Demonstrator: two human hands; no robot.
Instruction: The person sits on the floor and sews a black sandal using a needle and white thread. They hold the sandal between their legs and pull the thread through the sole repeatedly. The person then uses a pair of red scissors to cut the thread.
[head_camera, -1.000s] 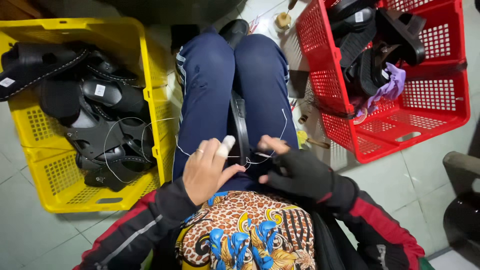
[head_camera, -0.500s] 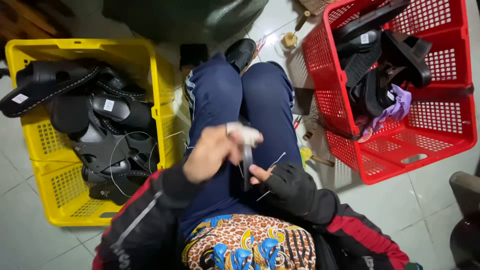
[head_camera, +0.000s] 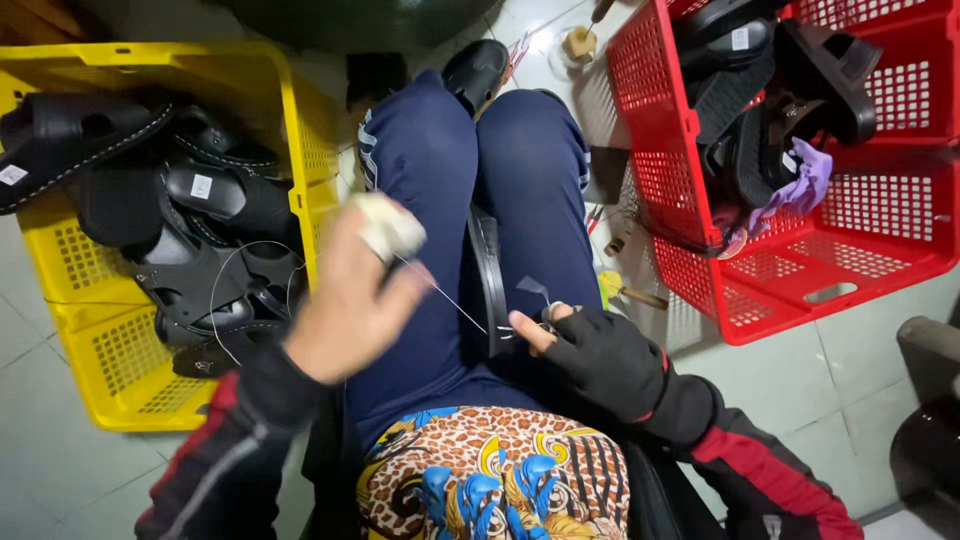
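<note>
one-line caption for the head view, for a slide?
Seated person's left hand pulls thread taut from a black sandal steadied by the gloved right hand, between yellow and red baskets.

Free room and obstacles. The yellow crate (head_camera: 300, 170), heaped with black sandals (head_camera: 190, 230), blocks the left; the red crate (head_camera: 700, 260), also holding sandals, blocks the right. Between them the lap (head_camera: 440, 200) offers the only working channel, crossed by a taut thread (head_camera: 450, 300) and a black strap (head_camera: 487, 280). Small clutter (head_camera: 625, 290) narrows the floor strip right of the legs; bare tile lies near right (head_camera: 830, 400).
</note>
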